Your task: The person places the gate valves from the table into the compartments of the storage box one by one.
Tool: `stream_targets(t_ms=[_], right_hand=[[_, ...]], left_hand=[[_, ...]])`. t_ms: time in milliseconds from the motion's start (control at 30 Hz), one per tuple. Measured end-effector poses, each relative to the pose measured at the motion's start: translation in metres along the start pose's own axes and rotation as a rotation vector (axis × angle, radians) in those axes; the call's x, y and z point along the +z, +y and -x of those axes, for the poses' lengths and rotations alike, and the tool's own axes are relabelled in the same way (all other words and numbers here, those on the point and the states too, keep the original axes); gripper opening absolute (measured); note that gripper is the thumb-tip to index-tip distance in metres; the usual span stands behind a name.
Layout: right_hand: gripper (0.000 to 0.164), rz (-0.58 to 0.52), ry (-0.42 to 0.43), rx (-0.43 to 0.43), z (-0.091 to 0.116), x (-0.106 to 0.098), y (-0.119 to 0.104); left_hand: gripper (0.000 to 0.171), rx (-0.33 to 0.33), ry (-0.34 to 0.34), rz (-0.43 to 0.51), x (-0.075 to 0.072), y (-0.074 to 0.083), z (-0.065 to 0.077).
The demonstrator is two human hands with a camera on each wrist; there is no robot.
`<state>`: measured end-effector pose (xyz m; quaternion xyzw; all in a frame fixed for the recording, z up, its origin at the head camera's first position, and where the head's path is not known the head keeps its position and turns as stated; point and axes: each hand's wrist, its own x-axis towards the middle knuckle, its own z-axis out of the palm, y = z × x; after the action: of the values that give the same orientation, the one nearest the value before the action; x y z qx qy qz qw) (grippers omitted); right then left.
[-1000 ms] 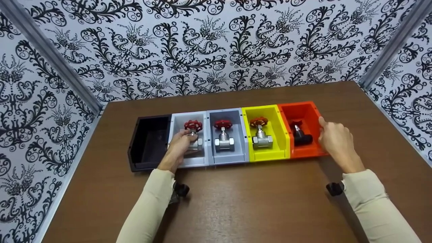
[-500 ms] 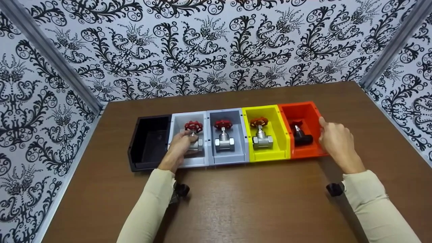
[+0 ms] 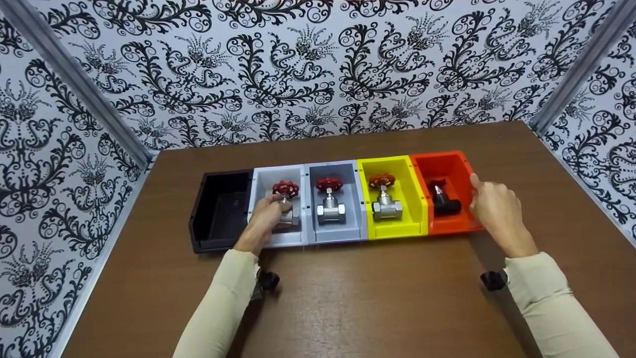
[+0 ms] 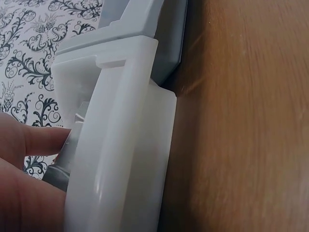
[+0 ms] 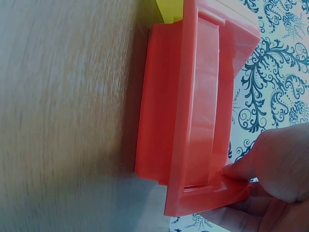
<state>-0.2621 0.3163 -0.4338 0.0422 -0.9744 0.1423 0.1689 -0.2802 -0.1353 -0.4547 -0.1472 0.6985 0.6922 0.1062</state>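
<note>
Reaching into the white bin [image 3: 278, 171], my left hand [image 3: 264, 217] grips a metal valve with a red handwheel [image 3: 285, 189] around its neck, thumb toward the right. In the left wrist view, the white bin's front wall hides most of the valve [image 4: 59, 176] and the fingertips. My right hand [image 3: 497, 211] pinches the outer side wall of the red bin [image 5: 205, 96], its thumb on the inside and the fingers outside. Inside that red bin lies a black-bodied valve [image 3: 443, 201] with a dark red handle.
Between the hands, a grey bin [image 3: 338, 231] and a yellow bin [image 3: 397, 230] each hold a metal valve, one with a red wheel [image 3: 329, 184], one with an orange wheel [image 3: 381, 180]. A black bin [image 3: 223, 211] ends the row at left. Patterned walls [image 3: 308, 74] enclose the brown table [image 3: 367, 293].
The valve under my left hand has shifted slightly toward the front of the white bin, and the hand has moved very little with it. My right hand has stayed on the red bin.
</note>
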Motion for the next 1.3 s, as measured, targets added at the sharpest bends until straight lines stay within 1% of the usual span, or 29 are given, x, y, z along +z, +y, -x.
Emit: stream_targets(t_ms=[100,233,633,800,1000,1167,1300], right_hand=[[0.026,-0.005,0.013,0.003,0.0003,0.0004,-0.0003],[0.029,-0.009,0.023,0.012,0.0009,0.0009,-0.0005],[0.027,-0.007,0.028,0.005,0.0016,0.0017,-0.0001],[0.026,-0.011,0.03,0.007,0.0014,0.0016,0.0003],[0.026,-0.006,0.025,0.01,0.0012,0.0014,0.0003],[0.018,-0.002,0.002,0.017,-0.0001,0.0014,-0.0004],[0.016,0.003,-0.001,0.011,-0.0003,0.0017,-0.0003]], left_hand=[[0.052,0.022,0.022,-0.073,0.0003,0.0002,-0.0002],[0.056,0.055,0.042,-0.16,0.0005,0.0004,-0.0002],[0.054,0.04,0.039,-0.184,0.0003,-0.0023,-0.0016],[0.052,0.048,0.037,-0.193,0.0007,-0.0013,-0.0014],[0.05,0.044,0.035,-0.173,0.0009,-0.001,-0.0009],[0.049,0.044,0.036,-0.153,0.0012,-0.0016,-0.0004],[0.049,0.047,0.035,-0.157,0.0014,-0.0026,-0.0013]])
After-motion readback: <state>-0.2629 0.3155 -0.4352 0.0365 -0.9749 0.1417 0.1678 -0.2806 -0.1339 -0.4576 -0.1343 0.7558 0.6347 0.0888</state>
